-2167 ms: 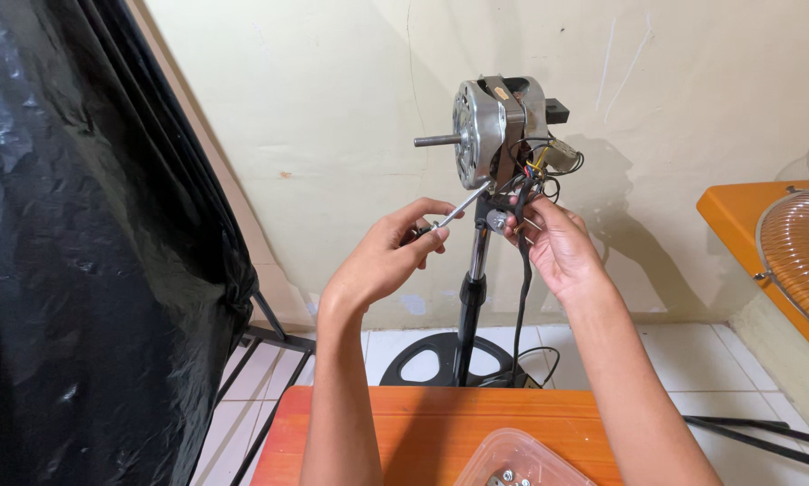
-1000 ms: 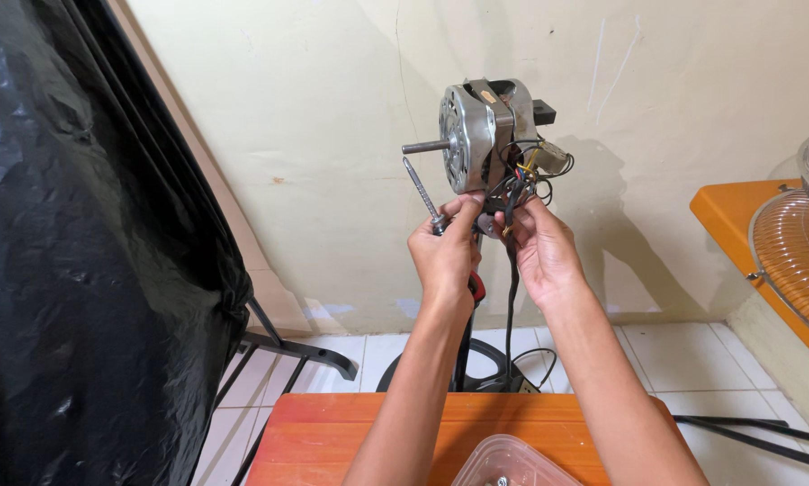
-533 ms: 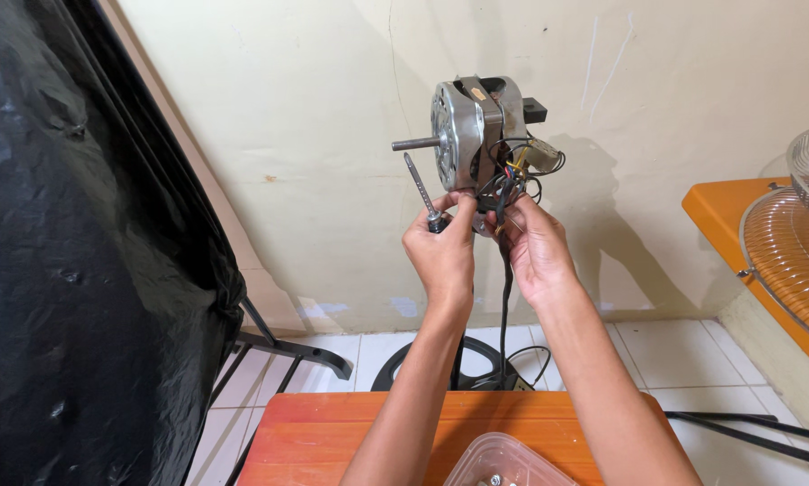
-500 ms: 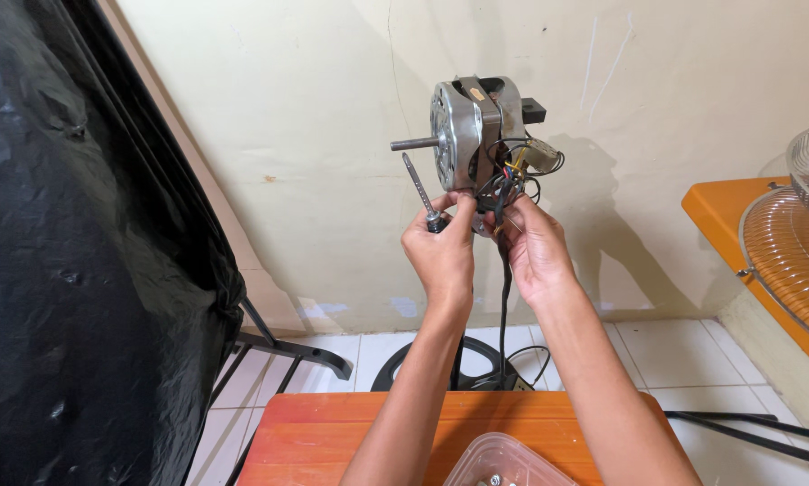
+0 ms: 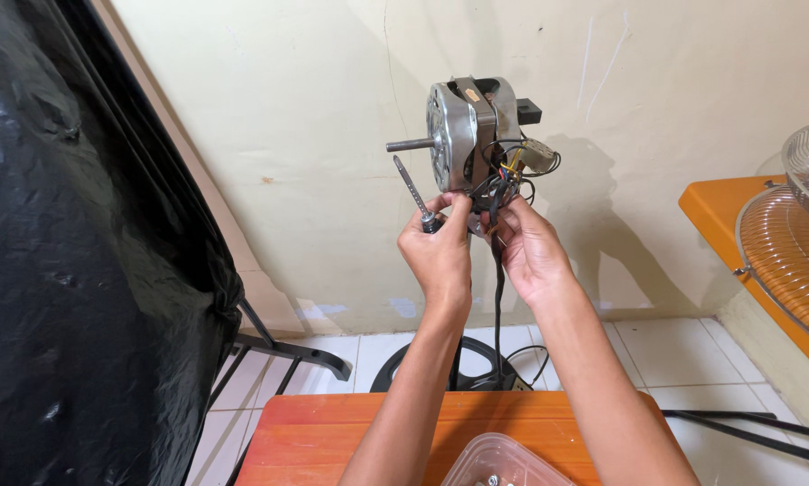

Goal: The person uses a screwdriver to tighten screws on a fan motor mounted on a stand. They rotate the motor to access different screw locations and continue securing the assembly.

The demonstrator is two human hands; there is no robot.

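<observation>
Gripping screwdriver [image 5: 413, 191] (hands [image 5: 440, 252] at fan motor [image 5: 472, 126])

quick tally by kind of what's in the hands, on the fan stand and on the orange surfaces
Bare metal fan motor on the stand: 1
Slim metal screwdriver, in the left hand: 1
Black power cord, by the right hand: 1
Clear plastic tub on the orange table: 1
Wire fan grilles on the orange shelf: 2
Total: 6

Shiny bare-metal fan motor [image 5: 466, 130], glossy orange wooden table [image 5: 332, 441], crinkled black plastic sheet [image 5: 71, 270].
</observation>
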